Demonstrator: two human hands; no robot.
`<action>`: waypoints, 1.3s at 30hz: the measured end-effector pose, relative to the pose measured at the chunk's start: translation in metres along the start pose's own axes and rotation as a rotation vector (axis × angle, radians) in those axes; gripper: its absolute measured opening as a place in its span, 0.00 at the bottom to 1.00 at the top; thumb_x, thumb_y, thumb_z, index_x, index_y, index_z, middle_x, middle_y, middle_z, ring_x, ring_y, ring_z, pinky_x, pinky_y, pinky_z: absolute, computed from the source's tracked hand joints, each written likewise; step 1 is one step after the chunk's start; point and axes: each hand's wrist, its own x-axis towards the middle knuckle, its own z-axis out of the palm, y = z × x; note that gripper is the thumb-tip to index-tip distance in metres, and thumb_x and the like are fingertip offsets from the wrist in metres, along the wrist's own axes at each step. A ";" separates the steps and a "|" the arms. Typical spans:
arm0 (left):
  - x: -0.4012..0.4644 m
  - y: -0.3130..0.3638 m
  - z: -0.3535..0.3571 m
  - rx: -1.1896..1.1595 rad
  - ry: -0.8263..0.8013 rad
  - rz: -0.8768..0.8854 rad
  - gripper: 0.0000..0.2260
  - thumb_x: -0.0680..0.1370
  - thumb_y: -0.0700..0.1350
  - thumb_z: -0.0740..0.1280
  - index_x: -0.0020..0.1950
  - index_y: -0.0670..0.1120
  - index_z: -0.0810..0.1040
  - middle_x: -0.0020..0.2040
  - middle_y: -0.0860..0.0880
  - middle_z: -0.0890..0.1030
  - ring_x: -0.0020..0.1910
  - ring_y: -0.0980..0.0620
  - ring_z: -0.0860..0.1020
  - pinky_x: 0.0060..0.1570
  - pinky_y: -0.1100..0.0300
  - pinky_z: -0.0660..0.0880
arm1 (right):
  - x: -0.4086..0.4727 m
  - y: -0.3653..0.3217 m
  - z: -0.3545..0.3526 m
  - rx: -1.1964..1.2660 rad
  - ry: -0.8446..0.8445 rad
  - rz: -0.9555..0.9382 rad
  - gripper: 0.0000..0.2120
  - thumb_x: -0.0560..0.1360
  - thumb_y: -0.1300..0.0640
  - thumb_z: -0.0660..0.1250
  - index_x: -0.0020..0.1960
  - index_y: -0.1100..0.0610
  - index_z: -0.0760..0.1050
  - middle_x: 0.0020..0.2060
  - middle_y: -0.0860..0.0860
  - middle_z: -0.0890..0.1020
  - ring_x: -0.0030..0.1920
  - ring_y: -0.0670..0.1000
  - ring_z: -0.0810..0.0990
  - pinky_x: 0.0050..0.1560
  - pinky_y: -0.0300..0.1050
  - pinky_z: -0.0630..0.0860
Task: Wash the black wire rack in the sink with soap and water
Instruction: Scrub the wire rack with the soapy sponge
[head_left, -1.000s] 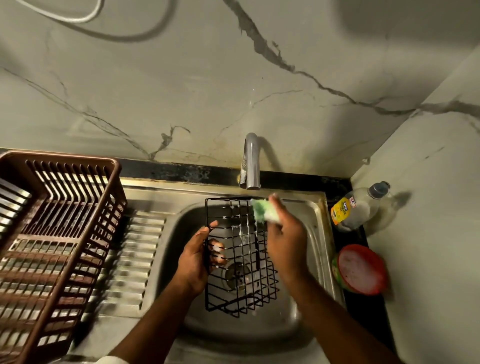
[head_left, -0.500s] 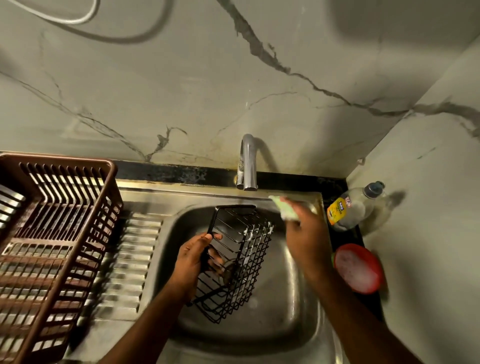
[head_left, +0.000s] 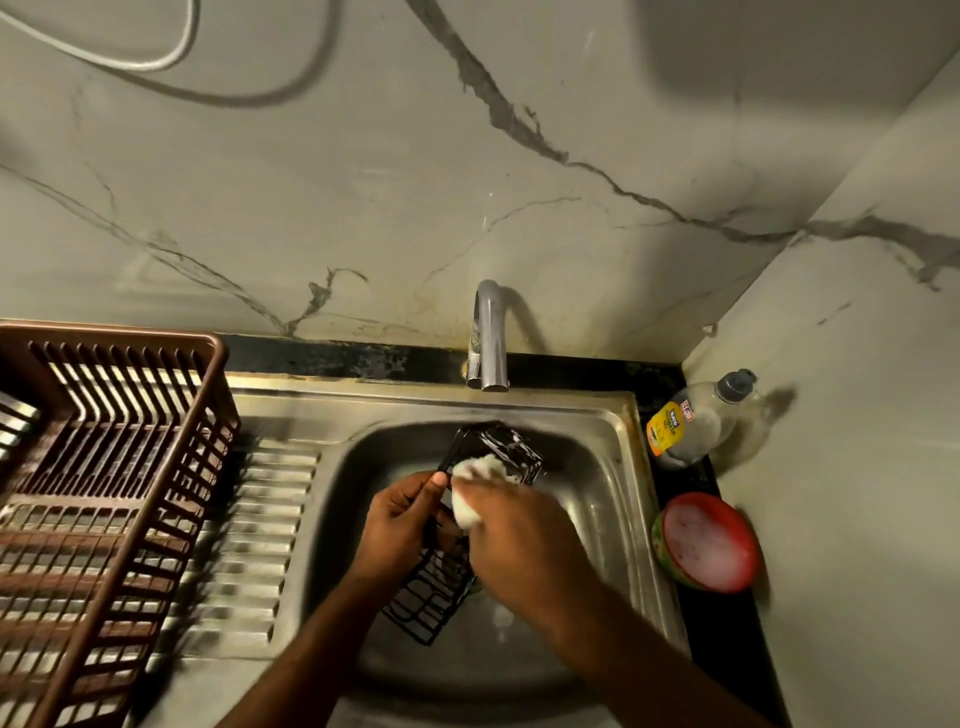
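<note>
The black wire rack (head_left: 470, 525) is tilted over the steel sink (head_left: 608, 415), and white soap foam sticks to its top wires. The left hand (head_left: 400, 525) grips one side of it, fingers curled round the wire. The right hand (head_left: 511, 525) holds a soapy sponge (head_left: 475, 478) and presses it on the rack. So the scrubbing looks partly done. Rinsing looks still to do (no water shows under the tap (head_left: 488, 338)).
</note>
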 end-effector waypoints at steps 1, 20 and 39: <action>0.000 0.001 0.001 -0.001 -0.008 -0.015 0.16 0.80 0.49 0.65 0.53 0.36 0.83 0.38 0.33 0.81 0.32 0.43 0.80 0.30 0.56 0.79 | -0.006 0.003 0.006 0.002 -0.005 -0.031 0.23 0.78 0.56 0.60 0.72 0.50 0.72 0.64 0.52 0.81 0.63 0.56 0.80 0.63 0.54 0.78; 0.006 0.009 0.020 -0.137 0.030 -0.247 0.14 0.86 0.46 0.59 0.57 0.37 0.79 0.41 0.37 0.82 0.35 0.40 0.83 0.44 0.45 0.80 | -0.079 0.060 0.133 -0.266 0.118 -0.427 0.21 0.77 0.54 0.58 0.67 0.51 0.79 0.65 0.51 0.81 0.64 0.51 0.81 0.60 0.46 0.80; 0.037 0.024 0.030 -0.236 0.143 -0.393 0.13 0.88 0.46 0.55 0.60 0.39 0.75 0.39 0.41 0.78 0.35 0.41 0.84 0.44 0.39 0.83 | -0.075 0.071 0.091 -0.089 0.156 -0.383 0.25 0.73 0.53 0.61 0.70 0.52 0.76 0.68 0.49 0.78 0.69 0.49 0.76 0.67 0.49 0.75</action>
